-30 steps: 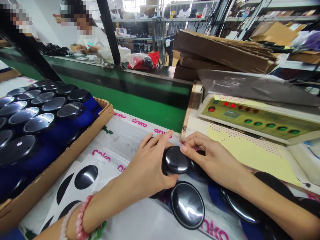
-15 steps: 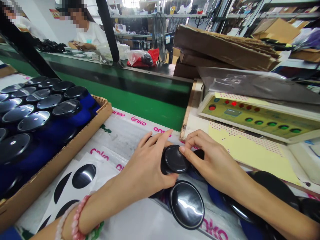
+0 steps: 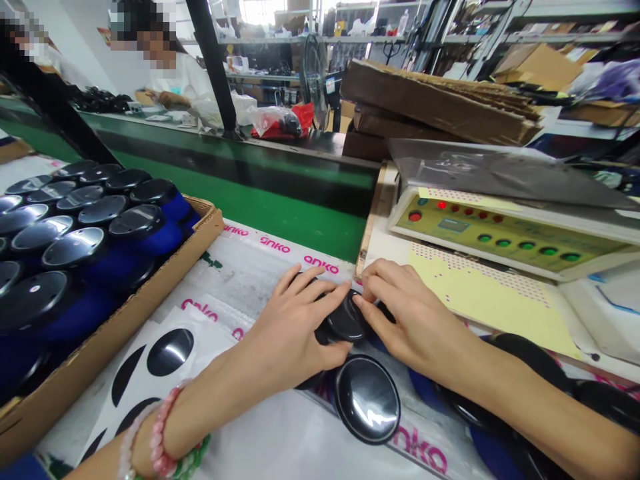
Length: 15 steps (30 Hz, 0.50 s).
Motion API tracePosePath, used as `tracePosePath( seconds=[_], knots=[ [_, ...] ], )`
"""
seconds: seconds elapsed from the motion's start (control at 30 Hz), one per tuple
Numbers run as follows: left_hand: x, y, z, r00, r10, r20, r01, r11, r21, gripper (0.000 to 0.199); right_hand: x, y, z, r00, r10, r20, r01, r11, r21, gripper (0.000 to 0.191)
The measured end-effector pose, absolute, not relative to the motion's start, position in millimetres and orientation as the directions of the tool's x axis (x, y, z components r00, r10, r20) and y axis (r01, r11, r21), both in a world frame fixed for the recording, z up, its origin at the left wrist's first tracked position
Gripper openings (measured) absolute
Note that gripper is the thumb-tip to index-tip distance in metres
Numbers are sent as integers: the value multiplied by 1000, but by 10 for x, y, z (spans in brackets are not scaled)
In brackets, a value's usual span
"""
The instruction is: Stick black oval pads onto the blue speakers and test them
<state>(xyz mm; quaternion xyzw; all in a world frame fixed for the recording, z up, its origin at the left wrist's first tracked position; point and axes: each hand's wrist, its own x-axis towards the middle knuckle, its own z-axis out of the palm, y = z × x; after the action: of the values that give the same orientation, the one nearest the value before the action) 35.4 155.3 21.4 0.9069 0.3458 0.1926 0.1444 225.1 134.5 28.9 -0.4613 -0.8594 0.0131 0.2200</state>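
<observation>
Black disc (image 3: 347, 319) sits clasped between the left hand (image 3: 295, 327) and right hand (image 3: 413, 327), fingers curled over it; a second disc (image 3: 367, 399) lies at six o'clock, a cardboard tray (image 3: 115, 340) of more discs (image 3: 74, 247) at nine.

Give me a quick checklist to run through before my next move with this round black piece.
1. Left hand and right hand both on the glossy round black disc: ok.
2. Disc sitting flat on what lies beneath: cannot tell, hands hide it.
3. Second glossy black disc clear of the left thumb: cannot tell, very close.
4. Brown cardboard tray of black discs on blue bases, rows in order: ok.
5. Meaning of the red lamps on the green control panel: cannot tell.
</observation>
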Motion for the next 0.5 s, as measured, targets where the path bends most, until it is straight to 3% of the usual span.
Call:
tracePosePath(
  seconds=[0.13,0.23,0.37,0.47,0.5],
  knots=[
    [327,1574,228,768,608,203,555,-789,263,48,2283,1329,450,-606,743,284,764,643,-52,26],
    [306,1640,260,816,553,167,524,-831,189,46,2408,1191,763,-580,783,227,807,590,25,32],
    [263,1542,481,818,548,173,526,-835,159,43,2785,346,914,-383,908,170,913,400,-80,38],
    [125,1096,564,737,557,383,561,-820,114,37,3055,-781,458,-174,956,237,982,187,-34,37],
    [53,896,508,718,552,425,571,-816,95,33,3100,-1152,231,-22,973,231,997,37,-63,40]
  ],
)
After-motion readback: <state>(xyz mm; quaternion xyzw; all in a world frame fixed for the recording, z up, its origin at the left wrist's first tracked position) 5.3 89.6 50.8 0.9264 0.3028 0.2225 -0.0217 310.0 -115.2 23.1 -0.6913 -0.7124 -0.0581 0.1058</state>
